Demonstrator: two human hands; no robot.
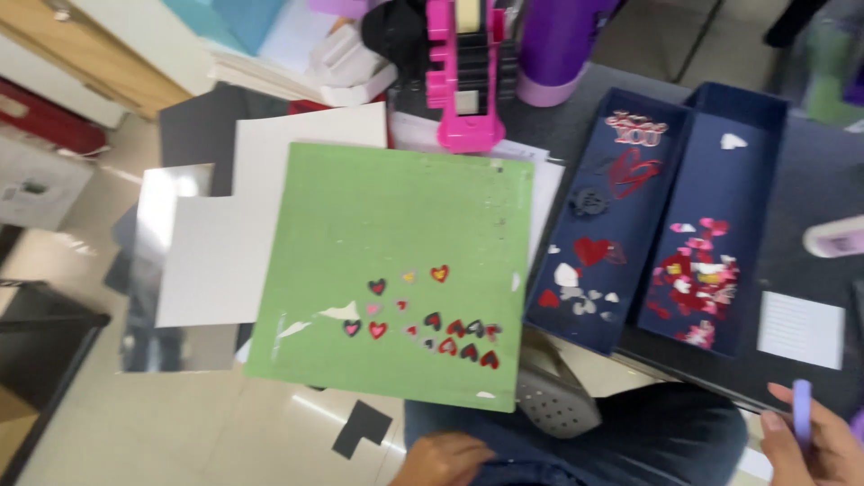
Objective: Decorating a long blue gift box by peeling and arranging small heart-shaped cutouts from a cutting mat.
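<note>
Left hand rests curled on denim-clad lap; right hand, right of lap, pinches slim lilac plastic tool.

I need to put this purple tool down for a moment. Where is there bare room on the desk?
The upper half of the green cutting mat is bare, above its small heart cutouts. Dark desk lies free right of the navy box halves, above the white card. The far edge around the pink tape dispenser is crowded.
</note>
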